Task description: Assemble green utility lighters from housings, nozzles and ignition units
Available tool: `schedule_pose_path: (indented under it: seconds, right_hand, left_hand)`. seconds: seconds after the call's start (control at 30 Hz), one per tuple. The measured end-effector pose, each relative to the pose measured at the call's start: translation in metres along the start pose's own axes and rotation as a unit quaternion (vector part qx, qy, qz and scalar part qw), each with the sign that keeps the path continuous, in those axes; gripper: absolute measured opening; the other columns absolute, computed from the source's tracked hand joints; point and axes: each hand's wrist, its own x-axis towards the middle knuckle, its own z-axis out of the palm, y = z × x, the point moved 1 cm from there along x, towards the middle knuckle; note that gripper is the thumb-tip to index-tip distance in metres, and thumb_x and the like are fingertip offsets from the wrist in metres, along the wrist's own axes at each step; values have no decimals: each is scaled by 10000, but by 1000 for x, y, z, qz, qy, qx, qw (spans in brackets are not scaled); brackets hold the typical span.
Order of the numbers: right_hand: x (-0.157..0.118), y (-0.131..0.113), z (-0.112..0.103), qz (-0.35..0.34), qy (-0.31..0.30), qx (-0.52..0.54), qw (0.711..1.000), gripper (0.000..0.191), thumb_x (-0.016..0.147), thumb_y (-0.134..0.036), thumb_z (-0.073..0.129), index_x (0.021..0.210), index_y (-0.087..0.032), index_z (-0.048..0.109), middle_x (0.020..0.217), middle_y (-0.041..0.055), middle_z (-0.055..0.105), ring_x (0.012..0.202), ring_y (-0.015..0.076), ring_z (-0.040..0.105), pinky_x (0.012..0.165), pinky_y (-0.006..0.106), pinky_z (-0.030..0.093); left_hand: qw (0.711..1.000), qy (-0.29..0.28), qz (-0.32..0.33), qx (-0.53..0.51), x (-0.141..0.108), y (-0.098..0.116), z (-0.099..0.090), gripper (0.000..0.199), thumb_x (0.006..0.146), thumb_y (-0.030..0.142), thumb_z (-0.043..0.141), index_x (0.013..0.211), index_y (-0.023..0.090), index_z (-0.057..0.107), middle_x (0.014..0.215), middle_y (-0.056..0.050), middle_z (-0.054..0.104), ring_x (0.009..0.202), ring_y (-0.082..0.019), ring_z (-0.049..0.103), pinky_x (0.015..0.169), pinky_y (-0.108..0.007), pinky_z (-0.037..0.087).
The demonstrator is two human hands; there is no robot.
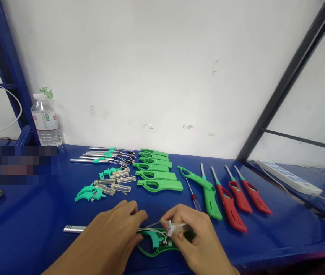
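Green shell (162, 252) sits open on the table (33, 214) beneath both hands, right hand (198, 236) pinching the tank (181, 228) over it, left hand (113, 233) curled by the wires (157, 230) (can't tell if gripping), so looks mid-fitting to me, and next probably calls for seating the tank snag-free.

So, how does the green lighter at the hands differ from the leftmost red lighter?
The green lighter lies open, its teal inner part showing; the red lighter is closed. The green lighter lies crosswise, partly covered by the left hand and right hand; the red lighter slants and is uncovered. Both are at the blue table.
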Motion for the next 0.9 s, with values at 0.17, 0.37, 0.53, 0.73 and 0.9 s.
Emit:
schedule_pose_path:
  seconds: [0.17,0.37,0.53,0.73,0.9]
  right_hand:
    - [-1,1,0,7,-6,2,1000,338,1059,-234,608,752,-239,465,886,-14,749,674,134,583,644,248,405]
    - [-2,2,0,16,-5,0,1000,347,1057,-234,614,752,-239,449,897,-22,761,676,132,575,645,249,397]
    - [-2,2,0,15,-10,-7,1000,335,1043,-197,613,758,-243,442,909,-18,760,725,144,607,673,256,407]
    - [-2,3,1,7,-18,-10,1000,308,1039,-158,607,778,-244,468,895,-32,741,745,141,609,688,252,404]
    - [-3,3,0,1,-19,-12,1000,305,1041,-160,597,783,-246,459,873,-43,715,760,137,615,704,243,411]
  left_hand:
    - [1000,-16,2,17,-2,-4,-6,409,1068,33,459,1214,265,762,1290,-80,708,1228,-316,700,1018,-483,569]
    - [999,-22,12,21,1,-3,-4,381,1081,48,443,1177,221,769,1270,-96,719,1194,-314,702,1014,-484,567]
    - [999,-20,11,23,4,-1,-3,437,1061,9,397,1169,207,771,1273,-119,717,1158,-308,719,1005,-476,577]
    - [999,-25,13,46,2,3,-8,487,1013,-49,381,1176,212,759,1280,-111,721,1185,-317,718,1003,-486,588]
    - [997,-37,9,62,1,7,-11,520,984,-92,376,1213,193,746,1330,-124,716,1244,-323,699,1046,-518,583]
